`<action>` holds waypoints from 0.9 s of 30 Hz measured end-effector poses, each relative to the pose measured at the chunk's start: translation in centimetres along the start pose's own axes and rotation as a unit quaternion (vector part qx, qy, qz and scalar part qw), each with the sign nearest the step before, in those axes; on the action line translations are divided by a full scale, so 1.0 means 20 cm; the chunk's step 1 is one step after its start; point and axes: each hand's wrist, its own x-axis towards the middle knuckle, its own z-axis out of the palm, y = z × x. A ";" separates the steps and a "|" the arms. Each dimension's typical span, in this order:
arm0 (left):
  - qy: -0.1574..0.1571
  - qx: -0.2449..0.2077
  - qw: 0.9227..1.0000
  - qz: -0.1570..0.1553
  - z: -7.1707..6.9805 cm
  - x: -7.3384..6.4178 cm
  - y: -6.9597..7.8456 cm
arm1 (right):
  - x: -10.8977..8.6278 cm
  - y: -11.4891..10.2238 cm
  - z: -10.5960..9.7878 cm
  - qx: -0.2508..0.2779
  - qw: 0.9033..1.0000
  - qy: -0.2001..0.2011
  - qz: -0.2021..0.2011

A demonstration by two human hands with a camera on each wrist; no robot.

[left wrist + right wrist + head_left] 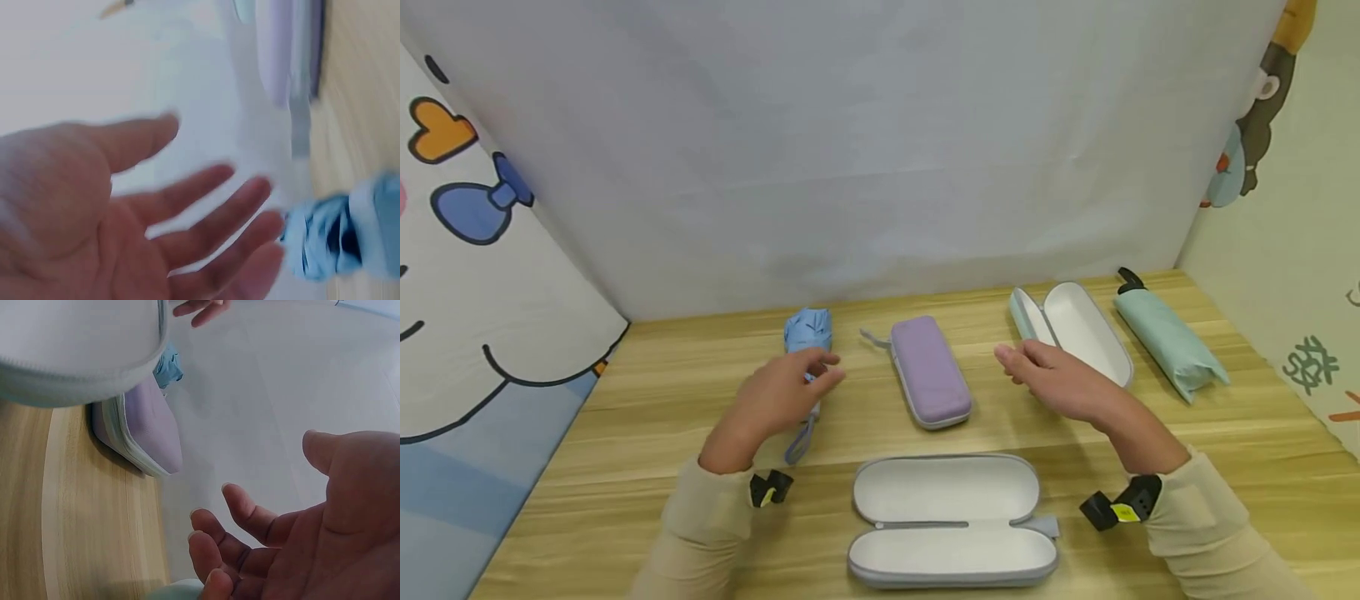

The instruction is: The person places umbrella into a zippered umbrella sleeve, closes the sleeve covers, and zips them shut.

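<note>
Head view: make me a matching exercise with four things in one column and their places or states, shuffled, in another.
1. Light-blue gathered-fabric bundle
2. Purple rounded-rectangular case
3. Oblong grey case with white lining
4. Pale-green folded fabric umbrella

A. Closed, between the left hand and right hand
B. Rightmost of the four
C. Partly hidden behind the left hand
D. Lying open, lowest of the four

Pairs: 1-C, 2-A, 3-D, 4-B

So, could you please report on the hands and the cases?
Left hand empty, by blue bundle; right hand empty, by mint case. Gray case open. Purple case closed, between hands.
</note>
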 end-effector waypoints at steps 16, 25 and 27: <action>0.021 0.047 0.977 -0.207 0.05 0.25 -0.21 | 0.00 -0.01 0.01 0.005 1.000 -0.011 0.008; 0.031 0.079 0.968 -0.237 0.09 0.31 -0.20 | 0.00 -0.02 0.01 -0.005 1.000 -0.009 0.009; 0.036 0.080 0.968 -0.236 0.09 0.31 -0.19 | -0.01 -0.02 0.01 -0.005 1.000 -0.010 0.008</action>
